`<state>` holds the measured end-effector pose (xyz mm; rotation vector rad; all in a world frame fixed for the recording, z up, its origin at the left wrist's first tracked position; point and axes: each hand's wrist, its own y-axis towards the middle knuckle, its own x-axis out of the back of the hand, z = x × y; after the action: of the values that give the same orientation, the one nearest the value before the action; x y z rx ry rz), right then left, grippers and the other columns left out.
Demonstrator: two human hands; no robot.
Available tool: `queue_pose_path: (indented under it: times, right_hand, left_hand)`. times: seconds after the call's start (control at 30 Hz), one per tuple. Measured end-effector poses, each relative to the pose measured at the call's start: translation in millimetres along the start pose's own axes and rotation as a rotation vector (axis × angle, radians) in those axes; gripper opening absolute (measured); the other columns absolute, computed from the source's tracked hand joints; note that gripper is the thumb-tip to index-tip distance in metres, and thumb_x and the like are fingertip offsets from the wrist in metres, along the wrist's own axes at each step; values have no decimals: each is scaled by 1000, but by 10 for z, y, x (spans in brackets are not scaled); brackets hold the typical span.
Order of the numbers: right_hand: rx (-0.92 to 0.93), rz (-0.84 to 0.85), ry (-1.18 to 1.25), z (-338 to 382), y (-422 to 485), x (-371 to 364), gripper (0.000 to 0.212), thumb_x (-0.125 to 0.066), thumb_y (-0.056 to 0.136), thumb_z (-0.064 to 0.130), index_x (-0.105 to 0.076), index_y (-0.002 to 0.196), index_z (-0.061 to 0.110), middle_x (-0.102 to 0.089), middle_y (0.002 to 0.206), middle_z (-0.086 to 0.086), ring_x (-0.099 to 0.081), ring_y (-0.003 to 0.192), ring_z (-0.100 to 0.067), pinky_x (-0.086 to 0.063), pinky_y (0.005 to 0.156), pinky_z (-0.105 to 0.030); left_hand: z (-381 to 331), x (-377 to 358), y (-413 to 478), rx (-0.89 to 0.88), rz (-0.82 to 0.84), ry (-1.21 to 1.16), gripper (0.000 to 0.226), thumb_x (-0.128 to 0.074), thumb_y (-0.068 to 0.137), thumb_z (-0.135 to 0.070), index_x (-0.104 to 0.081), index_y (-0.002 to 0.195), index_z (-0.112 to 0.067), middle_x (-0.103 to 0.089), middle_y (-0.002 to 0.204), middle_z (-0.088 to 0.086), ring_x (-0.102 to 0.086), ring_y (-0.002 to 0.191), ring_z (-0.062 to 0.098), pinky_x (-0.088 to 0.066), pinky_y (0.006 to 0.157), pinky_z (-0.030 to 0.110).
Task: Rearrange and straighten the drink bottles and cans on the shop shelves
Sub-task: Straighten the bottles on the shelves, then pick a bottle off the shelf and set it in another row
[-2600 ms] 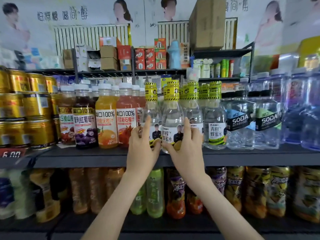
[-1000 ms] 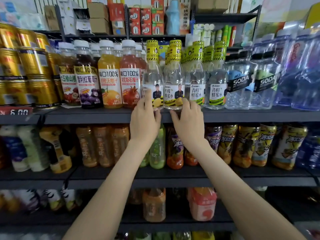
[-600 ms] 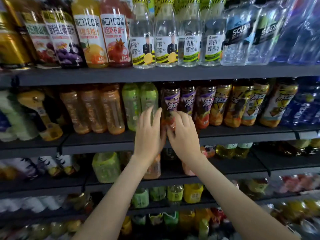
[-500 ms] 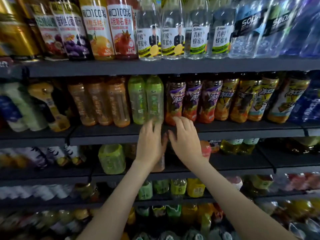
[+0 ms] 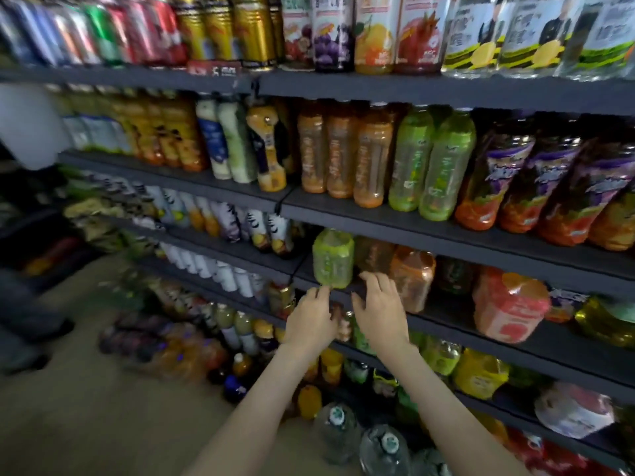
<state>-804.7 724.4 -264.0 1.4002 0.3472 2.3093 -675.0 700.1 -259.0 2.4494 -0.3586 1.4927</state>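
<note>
Both hands were released, grasping nothing, in front of the third shelf [image 5: 446,321]. The left hand [image 5: 311,321] reached up with relaxed fingers, its fingertips at the shelf's front edge. The squat green bottle [image 5: 332,259] stood upright on the shelf at its 12 o'clock. The right hand [image 5: 379,312], fingers spread, was just beside the left at its 3 o'clock. An orange bottle [image 5: 412,280] stood at its 1 o'clock. Whether either hand touched the shelf could not be told.
</note>
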Motion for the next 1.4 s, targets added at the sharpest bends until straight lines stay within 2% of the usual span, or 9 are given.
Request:
queue_pose_path:
  times: [0.13,0.3,0.5,0.63,0.77,0.9,1.1,1.23,1.4]
  right_hand:
    - [51,87,59,480,-91,-381,38,-67,86,11,-58,120,-4,-60,114,-20,-56,109,-38,-48,94,-43]
    - [63,190,103,928,38,-803,42,-57,94,14,-48,134,4,-51,130,-13,-44,125,-30,-39,103,-37]
    - [-71,222,84,1207,336,-1325,43,-54,95,17,-45,136,7,-48,132,-11,-41,126,-27,-37,105,-34]
    - [-205,246,39,1233,337,-1511,42,-51,96,17,-44,136,7,-47,133,-10,-40,127,-27,-35,105,-33]
    - [-349,204,-21,1032,281,-1457,38,-48,96,17,-46,132,5,-48,130,-12,-41,124,-28,-33,103,-31]
    - [-498,177,-62,714,160,-1246,42,-48,97,19,-41,137,5,-44,135,-12,-38,129,-28,-32,106,-32]
    - [-619,103,-123,250,-79,-869,41,-50,97,19,-43,135,6,-45,131,-9,-39,128,-27,-34,106,-32]
    - [-674,18,-99,-58,-273,-597,35,-53,94,18,-47,126,6,-49,126,-10,-43,121,-27,-37,100,-32]
    - [-686,-1,-78,-522,-576,-179,42,-53,95,19,-42,134,6,-45,132,-9,-39,128,-26,-35,105,-32]
  left_hand:
    - [574,183,-195,105,-50,-22,37,-48,96,-28,-47,129,-13,-54,121,10,-54,111,30,-50,82,39]
    - [1120,393,-105,155,-44,7,37,-46,97,-29,-45,130,-12,-53,124,11,-53,112,30,-49,81,39]
    - [1626,519,285,70,43,92,47,-44,97,-29,-32,140,-18,-50,129,11,-53,112,30,-46,77,37]
    - [1714,473,493,-7,120,65,44,-45,97,-28,-35,138,-16,-49,131,11,-53,112,31,-47,78,39]
    - [1563,305,692,-116,231,92,48,-43,97,-30,-32,142,-17,-47,134,11,-51,117,30,-47,80,39]
    - [1264,45,747,-236,297,65,49,-45,98,-33,-31,143,-17,-48,136,10,-52,118,29,-48,82,38]
    - [666,-294,643,-359,387,99,52,-46,98,-31,-28,145,-17,-46,139,8,-53,118,26,-50,83,39]
    - [253,-469,528,-388,404,90,50,-47,97,-31,-31,143,-19,-48,137,7,-54,118,27,-49,83,38]
    - [-378,-718,315,-378,386,95,52,-46,97,-32,-29,145,-18,-48,139,8,-53,118,28,-48,84,38]
